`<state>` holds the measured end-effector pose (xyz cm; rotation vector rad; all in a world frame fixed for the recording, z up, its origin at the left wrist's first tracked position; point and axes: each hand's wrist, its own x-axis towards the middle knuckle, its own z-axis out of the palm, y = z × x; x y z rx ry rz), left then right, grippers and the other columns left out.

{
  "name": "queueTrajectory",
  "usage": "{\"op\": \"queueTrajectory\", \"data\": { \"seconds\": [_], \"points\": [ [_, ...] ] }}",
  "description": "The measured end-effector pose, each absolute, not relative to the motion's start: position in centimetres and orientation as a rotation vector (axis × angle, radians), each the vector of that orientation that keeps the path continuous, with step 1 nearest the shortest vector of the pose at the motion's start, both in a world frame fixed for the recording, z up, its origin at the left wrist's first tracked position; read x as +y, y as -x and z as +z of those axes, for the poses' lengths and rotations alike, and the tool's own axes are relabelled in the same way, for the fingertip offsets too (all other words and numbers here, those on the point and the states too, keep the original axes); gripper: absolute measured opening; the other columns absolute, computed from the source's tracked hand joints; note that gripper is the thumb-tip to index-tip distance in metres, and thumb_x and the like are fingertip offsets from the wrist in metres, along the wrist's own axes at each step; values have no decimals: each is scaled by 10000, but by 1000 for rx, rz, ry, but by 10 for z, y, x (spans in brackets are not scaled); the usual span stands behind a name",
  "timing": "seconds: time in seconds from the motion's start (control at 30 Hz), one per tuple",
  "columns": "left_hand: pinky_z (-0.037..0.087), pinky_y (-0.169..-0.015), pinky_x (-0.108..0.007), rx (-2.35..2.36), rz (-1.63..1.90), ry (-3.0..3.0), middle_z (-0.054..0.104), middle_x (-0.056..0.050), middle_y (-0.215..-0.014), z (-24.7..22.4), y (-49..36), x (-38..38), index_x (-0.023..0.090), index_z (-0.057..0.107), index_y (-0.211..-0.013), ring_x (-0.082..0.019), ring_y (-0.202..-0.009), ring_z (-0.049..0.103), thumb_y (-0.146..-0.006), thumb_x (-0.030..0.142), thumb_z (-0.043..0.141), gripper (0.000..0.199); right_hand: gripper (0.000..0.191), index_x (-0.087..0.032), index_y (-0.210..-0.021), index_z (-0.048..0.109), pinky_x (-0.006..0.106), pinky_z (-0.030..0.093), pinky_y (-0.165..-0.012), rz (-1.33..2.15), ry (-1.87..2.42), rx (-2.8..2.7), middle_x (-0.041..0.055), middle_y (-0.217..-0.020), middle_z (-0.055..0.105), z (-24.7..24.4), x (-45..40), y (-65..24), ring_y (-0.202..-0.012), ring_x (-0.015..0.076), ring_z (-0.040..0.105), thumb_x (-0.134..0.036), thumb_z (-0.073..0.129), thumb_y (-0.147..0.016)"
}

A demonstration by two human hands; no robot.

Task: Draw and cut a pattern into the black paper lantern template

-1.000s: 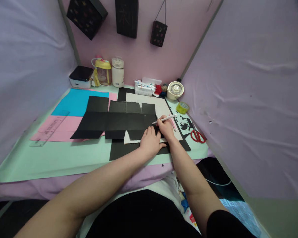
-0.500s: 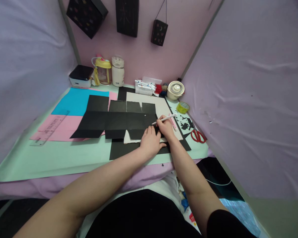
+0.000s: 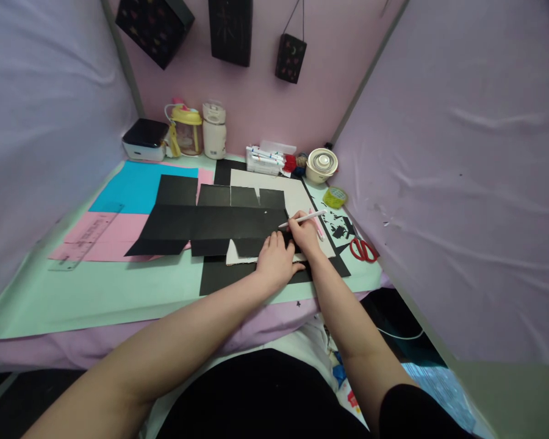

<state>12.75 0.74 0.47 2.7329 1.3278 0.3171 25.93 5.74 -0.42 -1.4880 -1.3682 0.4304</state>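
A slim white pen-shaped tool (image 3: 310, 216) is pinched in my right hand (image 3: 305, 236), slanting with its tip toward the right part of a black paper sheet (image 3: 222, 221). That tip is too small to make out. The sheet has fold lines and slits that part its edges into flaps. My left hand (image 3: 275, 262) lies flat on the sheet's lower right part, fingers stretched out, close beside my right hand. Under the sheet is a pale board (image 3: 295, 194), and beneath that a larger black sheet (image 3: 229, 280). A pink pen-like item (image 3: 318, 227) lies just right of my right hand.
Red-handled scissors (image 3: 363, 250), black paper scraps (image 3: 340, 230) and green tape (image 3: 335, 197) are at the right. A clear ruler (image 3: 89, 239) rests on pink paper (image 3: 123, 235) at the left. Bottles (image 3: 215, 134), markers (image 3: 265, 160) and stacked bowls (image 3: 321, 166) line the back.
The whole view has shifted slightly, so things appear a little further left. Both hands keep nearly the same place on the black sheet, and the grip on the white tool is unchanged.
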Motion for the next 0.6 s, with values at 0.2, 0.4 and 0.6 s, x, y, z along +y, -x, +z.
{"op": "queueTrajectory", "data": {
  "seconds": [0.2, 0.4, 0.6],
  "points": [
    [262, -1127, -455, 1325, 321, -2731, 428, -274, -1438, 6, -128, 7, 74, 491, -1384, -388, -1354, 369, -860, 591, 566, 741, 117, -228, -666, 503, 263, 425, -600, 450, 1501, -1408, -47, -571, 577, -6, 59, -259, -581, 151, 555, -268, 522, -773],
    [261, -1128, -454, 1331, 310, -2734, 430, -281, -1434, 8, -127, 6, 66, 478, -1395, -388, -1358, 367, -857, 588, 571, 755, 117, -234, -676, 502, 267, 426, -584, 475, 1497, -1422, -43, -574, 585, -7, 59, -259, -576, 158, 553, -281, 522, -782],
    [258, -1133, -453, 1328, 286, -2734, 425, -281, -1437, 8, -127, 7, 72, 464, -1407, -390, -1365, 359, -865, 588, 558, 754, 114, -233, -684, 505, 265, 428, -580, 473, 1527, -1433, -39, -588, 594, -6, 58, -259, -583, 159, 560, -291, 525, -780]
  ]
}}
